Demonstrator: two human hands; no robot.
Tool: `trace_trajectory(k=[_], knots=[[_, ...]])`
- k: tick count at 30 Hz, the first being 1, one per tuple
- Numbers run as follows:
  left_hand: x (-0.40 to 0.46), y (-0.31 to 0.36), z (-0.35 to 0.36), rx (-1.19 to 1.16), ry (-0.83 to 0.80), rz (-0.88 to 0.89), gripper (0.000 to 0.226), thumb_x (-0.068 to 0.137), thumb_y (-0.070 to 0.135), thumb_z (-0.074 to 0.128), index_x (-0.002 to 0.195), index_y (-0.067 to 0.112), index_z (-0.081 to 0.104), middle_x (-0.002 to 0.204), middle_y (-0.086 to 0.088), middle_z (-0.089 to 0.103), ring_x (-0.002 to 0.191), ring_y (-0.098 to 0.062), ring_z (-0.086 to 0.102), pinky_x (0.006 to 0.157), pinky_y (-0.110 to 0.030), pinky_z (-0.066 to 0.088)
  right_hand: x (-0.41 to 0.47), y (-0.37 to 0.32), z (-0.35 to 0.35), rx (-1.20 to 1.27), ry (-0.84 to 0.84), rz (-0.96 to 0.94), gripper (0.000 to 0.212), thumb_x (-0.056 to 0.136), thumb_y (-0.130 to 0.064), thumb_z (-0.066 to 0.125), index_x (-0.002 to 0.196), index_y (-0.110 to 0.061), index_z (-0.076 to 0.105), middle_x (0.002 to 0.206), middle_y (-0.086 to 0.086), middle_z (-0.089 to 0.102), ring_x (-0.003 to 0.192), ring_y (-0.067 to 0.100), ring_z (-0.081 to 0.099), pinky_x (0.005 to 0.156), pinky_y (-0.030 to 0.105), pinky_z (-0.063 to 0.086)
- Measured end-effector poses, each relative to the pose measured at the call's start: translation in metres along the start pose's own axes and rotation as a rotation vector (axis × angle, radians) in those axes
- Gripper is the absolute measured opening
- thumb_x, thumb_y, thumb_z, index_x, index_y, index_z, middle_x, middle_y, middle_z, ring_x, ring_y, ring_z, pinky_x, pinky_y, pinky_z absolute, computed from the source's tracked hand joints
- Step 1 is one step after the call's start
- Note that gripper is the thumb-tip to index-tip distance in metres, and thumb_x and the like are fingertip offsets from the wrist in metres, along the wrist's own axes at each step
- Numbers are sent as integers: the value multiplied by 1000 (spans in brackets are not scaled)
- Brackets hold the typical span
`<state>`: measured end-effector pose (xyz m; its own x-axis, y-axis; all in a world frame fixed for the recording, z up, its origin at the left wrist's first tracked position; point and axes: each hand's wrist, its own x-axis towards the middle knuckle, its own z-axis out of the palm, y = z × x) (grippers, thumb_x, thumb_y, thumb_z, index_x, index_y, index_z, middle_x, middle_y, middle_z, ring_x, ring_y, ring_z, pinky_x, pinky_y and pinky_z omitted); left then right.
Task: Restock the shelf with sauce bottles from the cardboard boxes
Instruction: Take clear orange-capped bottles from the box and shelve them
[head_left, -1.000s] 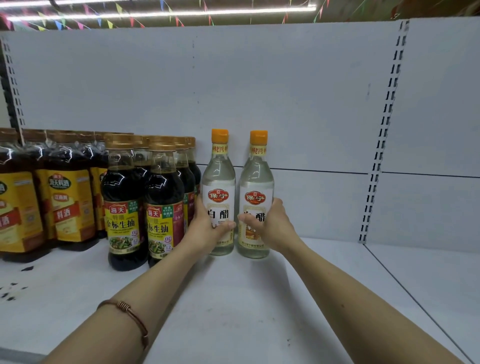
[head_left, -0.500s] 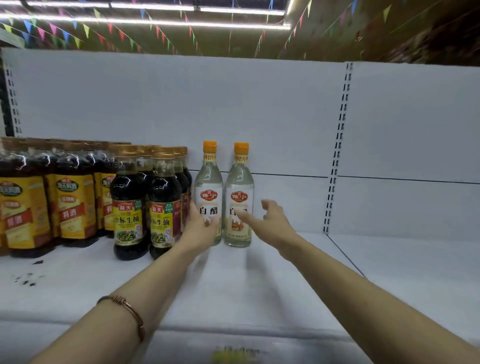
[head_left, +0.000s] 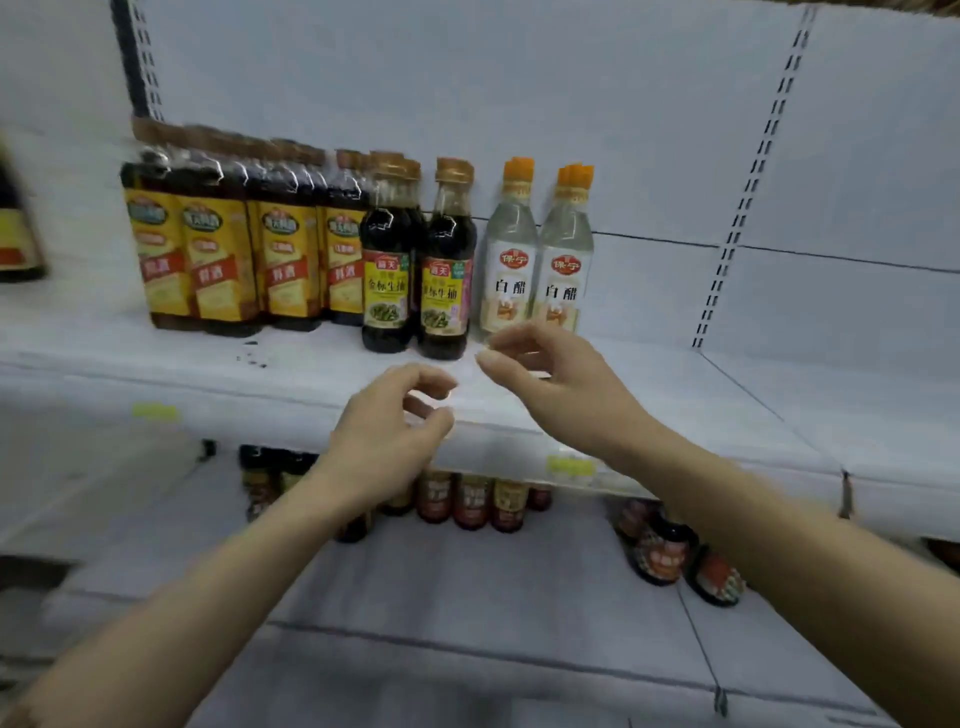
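Shelf (head_left: 649, 415), white, upper tier. Stock, left to right: a block of dark bottles with yellow labels (head_left: 234, 244); two dark soy sauce bottles (head_left: 415, 270) at the front of their row; two clear vinegar bottles (head_left: 537, 260) with orange caps, upright, side by side and just beside the soy sauce. To the right of the vinegar the board shows bare white.

Left hand (head_left: 387, 431): fingers loosely curled, holding nothing, in front of the shelf edge.
Right hand (head_left: 556, 379): fingers relaxed and half bent, holding nothing, just in front of the vinegar pair and apart from it.

Change noted: a second ago each hand gripped one vinegar bottle on the board; half a second ago both hands were letting go; now both are drawn back and clear. The bottles stand where they were set.

Reading for the task: this pair counts as placed. Much of the tier looks unfilled, so more bottles would be wanted. No cardboard box is in view.

Lower tier (head_left: 467, 597): small dark jars (head_left: 470, 501) at the back, more at the right; labels blurred.
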<state>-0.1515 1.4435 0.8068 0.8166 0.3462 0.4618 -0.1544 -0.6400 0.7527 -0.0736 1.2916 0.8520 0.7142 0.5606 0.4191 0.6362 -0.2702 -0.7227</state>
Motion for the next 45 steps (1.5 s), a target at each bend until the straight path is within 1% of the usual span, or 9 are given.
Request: trace_trajectory(k=[4, 11, 16, 19, 23, 29, 37, 42, 45], knots=[[-50, -27, -39, 35, 59, -76, 20, 90, 14, 60, 98, 33, 60, 102, 13, 61, 87, -3, 59, 77, -21, 50, -17, -27, 42, 13, -193, -71, 29, 91, -44, 60, 111, -23, 62, 104, -12, 66, 96, 2, 63, 81, 20, 53], [-136, -50, -91, 233, 101, -351, 14, 93, 22, 58, 106, 26, 57, 101, 13, 60, 92, 3, 56, 67, -5, 40, -40, -61, 118, 113, -631, -205, 32, 93, -48, 55, 112, -23, 61, 98, -13, 66, 80, -6, 62, 62, 12, 47], [-223, -62, -137, 363, 109, -589, 16, 95, 27, 56, 110, 26, 58, 106, 11, 61, 97, -7, 60, 75, -18, 49, -74, -76, 197, 174, -868, -266, 37, 91, -52, 52, 114, -25, 61, 105, -14, 63, 96, -2, 60, 79, 16, 49], [-275, -75, -168, 431, 78, -712, 15, 96, 25, 56, 110, 24, 60, 106, 12, 57, 95, -6, 57, 73, -8, 44, -100, -87, 241, 194, -983, -258, 34, 93, -48, 53, 111, -21, 61, 104, -11, 62, 100, 5, 59, 82, 19, 48], [-335, -112, -210, 450, 86, -822, 14, 95, 24, 56, 107, 27, 64, 111, 8, 58, 100, -7, 57, 87, -22, 47, -128, -104, 300, 147, -1057, -256, 36, 93, -51, 52, 114, -23, 60, 104, -13, 60, 99, 4, 58, 86, 24, 48], [-401, -181, -290, 422, 76, -884, 15, 94, 21, 58, 107, 24, 65, 105, 8, 57, 88, -1, 55, 67, -9, 41, -159, -141, 411, 42, -1152, -197, 45, 93, -56, 49, 120, -21, 58, 112, -5, 61, 105, 11, 59, 96, 37, 50], [-435, -275, -381, 422, 60, -900, 14, 94, 18, 56, 106, 21, 63, 105, 1, 55, 92, -13, 56, 78, -22, 43, -175, -199, 551, -9, -1168, -117, 38, 96, -52, 47, 120, -24, 56, 113, -8, 59, 103, 11, 57, 78, 26, 45], [-454, -350, -384, 436, 198, -897, 17, 94, 11, 52, 99, 20, 65, 100, 4, 48, 89, -11, 52, 80, -21, 40, -177, -178, 621, -43, -1227, -72, 40, 97, -49, 49, 124, -20, 52, 116, -5, 58, 102, 14, 57, 77, 26, 45], [-469, -401, -378, 427, 93, -979, 19, 96, 9, 48, 104, 15, 64, 102, 5, 44, 88, -11, 49, 78, -17, 36, -179, -146, 670, -86, -1230, -45, 49, 98, -47, 49, 134, -15, 48, 133, 4, 53, 116, 21, 54, 86, 30, 45]])
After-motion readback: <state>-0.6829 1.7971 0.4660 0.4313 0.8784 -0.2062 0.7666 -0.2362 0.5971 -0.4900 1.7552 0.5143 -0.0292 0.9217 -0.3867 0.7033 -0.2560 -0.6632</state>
